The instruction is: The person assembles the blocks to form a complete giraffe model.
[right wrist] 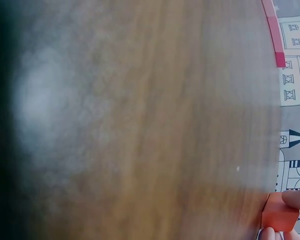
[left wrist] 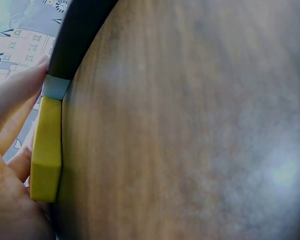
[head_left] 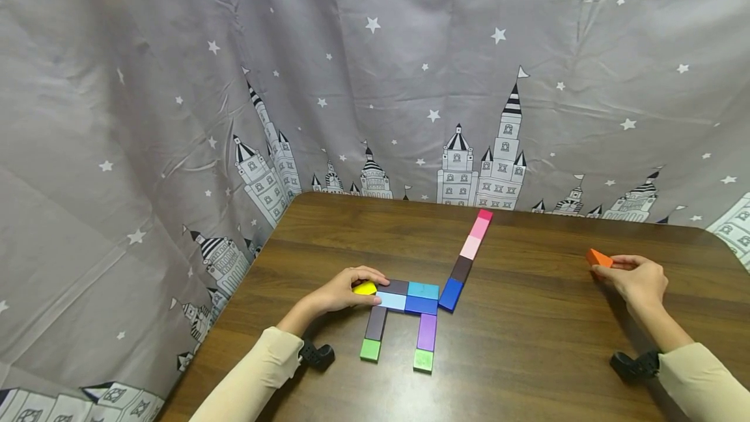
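A flat figure of coloured blocks lies on the table. Its body is a dark grey block (head_left: pixel 394 287), a teal block (head_left: pixel 424 290), a light blue block (head_left: pixel 391 301) and a blue block (head_left: pixel 420 305). At the body's left end my left hand (head_left: pixel 346 288) holds a yellow block (left wrist: pixel 46 147) with angled sides, thumb and fingers on opposite sides. It butts against the light blue block in the left wrist view. Far to the right, my right hand (head_left: pixel 638 282) pinches an orange wedge-like block (head_left: pixel 599 258) between thumb and fingers, close over the table.
Below the body stand two legs, a dark grey block (head_left: pixel 376 323) and a purple block (head_left: pixel 427 332), with green blocks (head_left: pixel 370 350) at their ends. A slanting row of blocks, topped by pink (head_left: pixel 478 228), runs toward the far edge. A castle-print curtain (head_left: pixel 375 83) hangs behind the wooden table (head_left: pixel 527 344).
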Demonstrator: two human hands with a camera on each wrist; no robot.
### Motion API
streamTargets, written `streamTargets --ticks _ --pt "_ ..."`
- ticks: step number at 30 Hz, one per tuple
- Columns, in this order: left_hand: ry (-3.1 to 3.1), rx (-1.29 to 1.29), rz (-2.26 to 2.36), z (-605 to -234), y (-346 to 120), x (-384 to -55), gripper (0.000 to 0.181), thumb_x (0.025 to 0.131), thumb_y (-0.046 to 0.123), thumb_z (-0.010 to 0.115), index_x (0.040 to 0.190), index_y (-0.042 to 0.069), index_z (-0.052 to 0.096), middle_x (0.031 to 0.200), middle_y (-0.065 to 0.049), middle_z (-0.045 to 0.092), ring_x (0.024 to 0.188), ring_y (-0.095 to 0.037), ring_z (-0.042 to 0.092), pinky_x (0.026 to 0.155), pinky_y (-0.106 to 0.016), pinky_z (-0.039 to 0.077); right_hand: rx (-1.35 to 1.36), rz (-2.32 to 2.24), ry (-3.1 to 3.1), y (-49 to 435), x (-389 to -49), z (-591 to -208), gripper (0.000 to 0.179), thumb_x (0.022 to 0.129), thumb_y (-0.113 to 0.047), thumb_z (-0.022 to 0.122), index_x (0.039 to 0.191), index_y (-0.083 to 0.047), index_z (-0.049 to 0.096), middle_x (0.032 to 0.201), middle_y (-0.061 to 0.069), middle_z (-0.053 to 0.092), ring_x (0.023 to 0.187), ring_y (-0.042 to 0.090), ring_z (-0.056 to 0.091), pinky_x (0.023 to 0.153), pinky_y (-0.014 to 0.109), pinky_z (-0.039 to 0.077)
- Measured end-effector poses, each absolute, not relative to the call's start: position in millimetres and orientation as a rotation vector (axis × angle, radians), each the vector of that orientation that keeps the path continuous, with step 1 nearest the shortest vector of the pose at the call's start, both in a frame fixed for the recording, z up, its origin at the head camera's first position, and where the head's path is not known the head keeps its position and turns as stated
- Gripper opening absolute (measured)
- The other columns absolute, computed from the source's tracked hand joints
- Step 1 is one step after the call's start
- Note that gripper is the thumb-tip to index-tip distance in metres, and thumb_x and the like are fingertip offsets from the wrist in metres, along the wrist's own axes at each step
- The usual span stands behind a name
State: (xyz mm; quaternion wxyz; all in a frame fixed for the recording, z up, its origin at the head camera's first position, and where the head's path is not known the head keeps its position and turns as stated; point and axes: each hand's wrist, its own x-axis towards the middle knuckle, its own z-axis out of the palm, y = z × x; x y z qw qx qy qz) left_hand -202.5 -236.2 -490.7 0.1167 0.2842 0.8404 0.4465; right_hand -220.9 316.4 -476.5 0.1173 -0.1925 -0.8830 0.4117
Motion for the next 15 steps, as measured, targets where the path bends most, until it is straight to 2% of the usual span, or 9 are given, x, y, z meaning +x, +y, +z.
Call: streamTargets --ticks 5,9,15 --pt "2.459 0.834 1.309 -491.9 -236.7 -203.2 0.036 0.088 0.016 0.079 0.122 0.009 0.071 0.128 -0.003 0.064 0.123 -0.024 0.054 0.103 -0.039 0.040 -0.529 1.194 -2.583 315.1 -219.4 -475.7 0.050 0.079 -0.020 0.085 0.110 0.015 0.067 0.052 -0.032 0.049 0.055 -0.007 0.045 0.065 0.027 0.034" --pt "2.455 0.833 1.311 -492.3 -237.1 -203.6 0.037 0.087 0.016 0.079 0.123 0.009 0.071 0.128 -0.003 0.064 0.123 -0.024 0.054 0.102 -0.039 0.040 -0.523 1.184 -2.587 314.5 -219.0 -474.0 0.049 0.079 -0.019 0.085 0.110 0.015 0.067 0.053 -0.029 0.052 0.055 -0.007 0.044 0.065 0.028 0.034" --pt "2.454 0.829 1.317 -493.9 -237.2 -203.9 0.036 0.088 0.016 0.079 0.123 0.009 0.071 0.128 -0.004 0.064 0.123 -0.025 0.054 0.102 -0.041 0.040 -0.497 1.158 -2.580 315.7 -220.6 -474.8 0.047 0.078 -0.016 0.085 0.110 0.014 0.068 0.053 -0.029 0.053 0.058 -0.010 0.040 0.075 0.035 0.033"
